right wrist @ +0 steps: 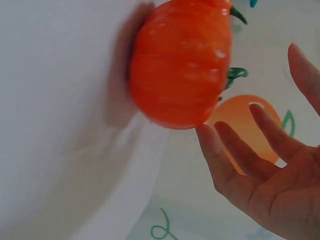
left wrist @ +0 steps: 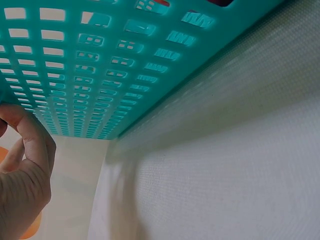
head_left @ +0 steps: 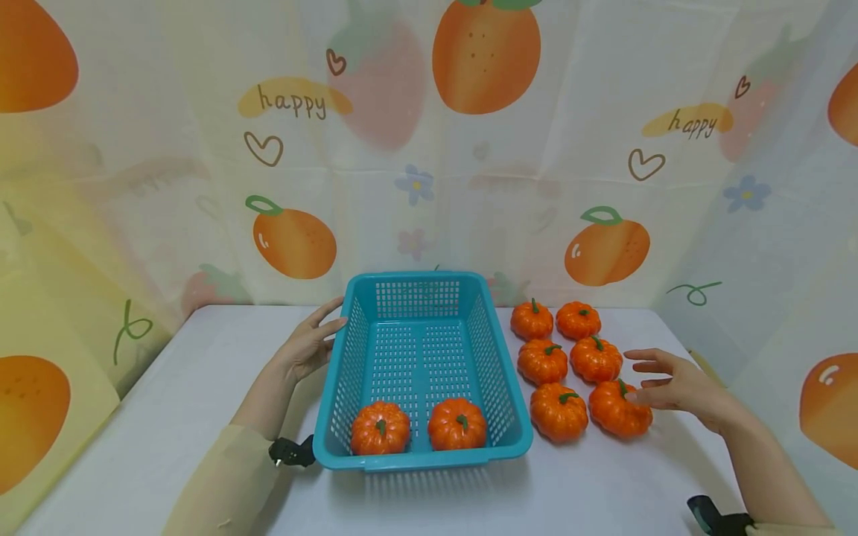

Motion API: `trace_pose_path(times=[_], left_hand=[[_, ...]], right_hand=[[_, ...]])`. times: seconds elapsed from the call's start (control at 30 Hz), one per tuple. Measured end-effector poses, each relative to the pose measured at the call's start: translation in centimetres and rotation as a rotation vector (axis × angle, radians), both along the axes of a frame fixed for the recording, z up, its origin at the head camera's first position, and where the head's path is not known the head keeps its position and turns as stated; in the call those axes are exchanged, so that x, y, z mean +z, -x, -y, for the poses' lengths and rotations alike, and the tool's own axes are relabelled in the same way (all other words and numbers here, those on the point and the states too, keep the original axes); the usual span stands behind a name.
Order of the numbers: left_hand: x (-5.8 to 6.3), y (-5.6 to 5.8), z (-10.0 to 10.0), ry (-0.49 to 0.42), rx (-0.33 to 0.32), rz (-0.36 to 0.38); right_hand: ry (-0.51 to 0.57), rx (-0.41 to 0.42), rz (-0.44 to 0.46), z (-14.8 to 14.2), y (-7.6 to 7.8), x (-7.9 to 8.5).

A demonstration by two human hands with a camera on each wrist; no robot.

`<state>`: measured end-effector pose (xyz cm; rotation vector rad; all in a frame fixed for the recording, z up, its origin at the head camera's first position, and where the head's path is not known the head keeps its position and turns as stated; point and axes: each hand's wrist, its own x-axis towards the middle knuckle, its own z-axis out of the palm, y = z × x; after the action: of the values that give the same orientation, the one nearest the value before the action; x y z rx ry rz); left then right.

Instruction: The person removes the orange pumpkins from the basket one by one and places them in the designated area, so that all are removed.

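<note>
A blue-green plastic basket [head_left: 422, 460] stands on the white table with two small orange pumpkins [head_left: 380, 429] [head_left: 458, 426] at its near end. My left hand [head_left: 310, 348] holds the basket's left rim near the far corner; in the left wrist view its bent fingers [left wrist: 32, 137] meet the perforated wall [left wrist: 75, 65]. On the right, my right hand [head_left: 680, 383] reaches over the nearest right pumpkin [head_left: 620, 411], fingers spread and thumb close to its green stem. Seen from the right wrist, a fingertip [right wrist: 202, 132] lies right at that pumpkin's edge [right wrist: 180, 65].
Several more pumpkins [head_left: 542, 362] sit in two columns between the basket and my right hand. A fruit-printed cloth [head_left: 415, 208] hangs behind the table [head_left: 221, 350] and along both sides.
</note>
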<state>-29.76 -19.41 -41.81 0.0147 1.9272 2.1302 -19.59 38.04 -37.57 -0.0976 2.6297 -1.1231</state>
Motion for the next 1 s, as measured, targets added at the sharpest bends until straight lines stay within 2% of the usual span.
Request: trace_pose_path(times=[0.17,0.43,0.7,1.0], left_hand=[[0.0,0.0,0.0,-0.007,-0.011,-0.008],[-0.1,0.1,0.0,-0.006,-0.003,0.0],[0.0,0.0,-0.1,-0.013,-0.01,-0.003],[-0.1,0.1,0.0,-0.005,0.004,0.006]], right_hand=[[-0.053,0.002,-0.057,0.9,0.3,1.3],[-0.007,0.053,-0.098,3.2,1.0,3.3],[0.046,0.098,-0.155,7.8,1.5,4.8],[0.085,0.149,-0.148,13.4,2.0,5.6]])
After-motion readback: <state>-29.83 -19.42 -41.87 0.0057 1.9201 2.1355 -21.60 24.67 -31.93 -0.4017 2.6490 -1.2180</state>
